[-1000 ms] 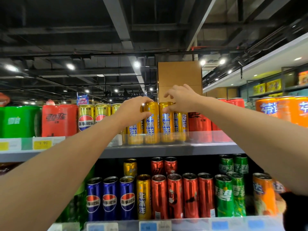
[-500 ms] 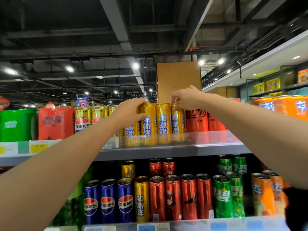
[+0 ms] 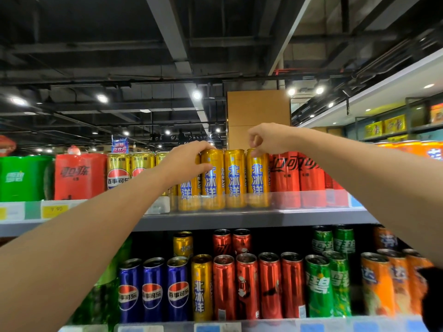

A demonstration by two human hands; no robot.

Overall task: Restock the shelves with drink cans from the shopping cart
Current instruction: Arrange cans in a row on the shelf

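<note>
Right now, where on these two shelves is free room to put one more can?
Lower shelf: dark gaps in the back row, beside the lone gold can and between the red cans and green cans. Upper shelf: front packed; left hand and right hand on the gold row.

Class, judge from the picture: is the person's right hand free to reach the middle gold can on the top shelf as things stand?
Probably yes. The right hand pinches the rim of the end gold can, right beside the middle gold can, whose top is uncovered. The left hand grips cans further left.
</note>
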